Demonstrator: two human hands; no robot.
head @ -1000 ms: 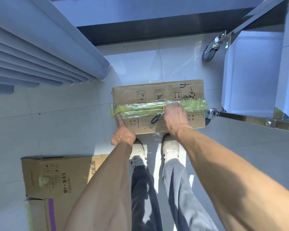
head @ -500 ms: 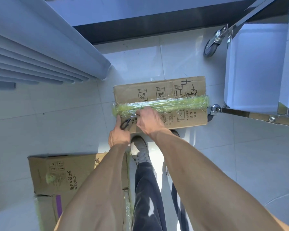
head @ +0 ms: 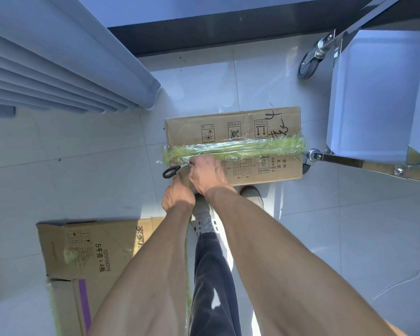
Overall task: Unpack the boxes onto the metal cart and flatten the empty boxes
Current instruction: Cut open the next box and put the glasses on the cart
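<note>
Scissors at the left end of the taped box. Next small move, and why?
Probably run the scissors through the last of the green tape at the sealed box's left edge. The right hand grips them there, the left hand braces the near corner, and the flaps remain closed.

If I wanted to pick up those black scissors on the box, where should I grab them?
Probably by the black handle loops. They stick out free at the left end of the sealed box, so come from the left. The blades point under the right hand towards the green tape, so avoid that end.
</note>
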